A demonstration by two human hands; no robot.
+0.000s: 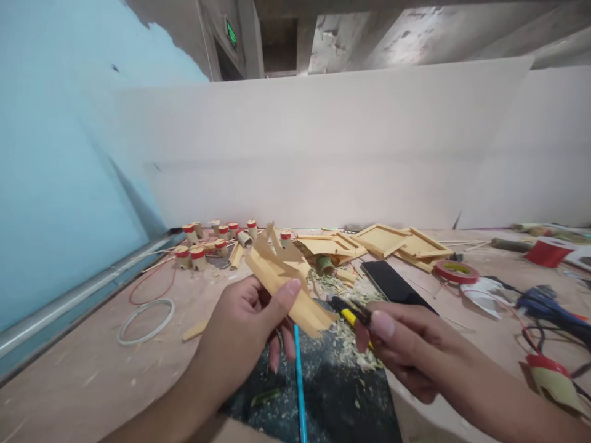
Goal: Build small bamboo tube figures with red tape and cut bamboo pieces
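My left hand [252, 320] pinches a tan sheet-like piece [293, 292] with ragged, torn-looking ends between thumb and fingers. To its right, my right hand [406, 344] is closed around a black and yellow cutter [349, 315], whose tip points toward the piece's right end. A small gap seems to separate the two. Below both hands lies a dark mat [341, 400] with a thin blue stick [300, 387] across it. Pale shavings [344, 344] are scattered on the mat and just behind it.
Red-banded bamboo cylinders [197, 257] and a white ring [146, 321] are at the left. Wooden frames [381, 239] lie at the back. A phone [397, 284], red tape roll [456, 271], red thread spool [549, 252] and blue tool [549, 307] are at the right.
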